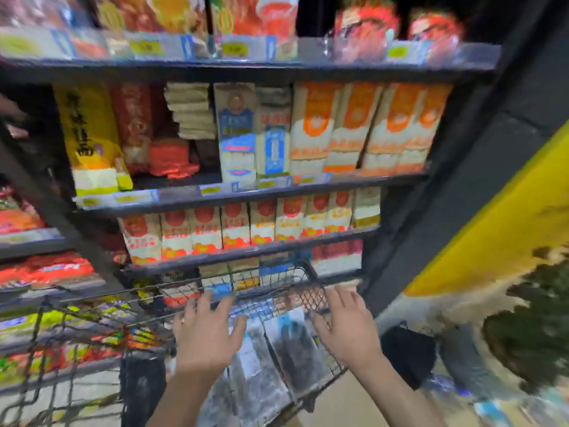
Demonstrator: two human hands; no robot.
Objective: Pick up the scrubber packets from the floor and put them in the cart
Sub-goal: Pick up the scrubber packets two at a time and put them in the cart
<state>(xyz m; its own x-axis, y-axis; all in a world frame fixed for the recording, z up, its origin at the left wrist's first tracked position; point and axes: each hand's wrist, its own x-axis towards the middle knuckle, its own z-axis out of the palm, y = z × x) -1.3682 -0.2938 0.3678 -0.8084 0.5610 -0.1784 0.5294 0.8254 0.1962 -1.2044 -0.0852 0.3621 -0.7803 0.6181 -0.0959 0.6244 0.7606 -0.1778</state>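
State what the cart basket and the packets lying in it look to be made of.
Cart basket: dark wire, probably coated metal, judging by its open criss-cross mesh. Packets: seemingly glossy clear plastic film over a dark grey filling, going by pale reflections; blur leaves this uncertain.

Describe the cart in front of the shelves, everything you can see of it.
The cart is a black wire-mesh basket, seemingly metal, blurred by motion, standing close against the lower shelves. Its far rim and right mesh wall show best. Inside lie flat grey-and-white packets with blue tops, overlapping side by side. The left hand and the right hand spread open-fingered over the basket; whether they touch the packets or the mesh cannot be told. Its frame and wheels are not clearly visible.
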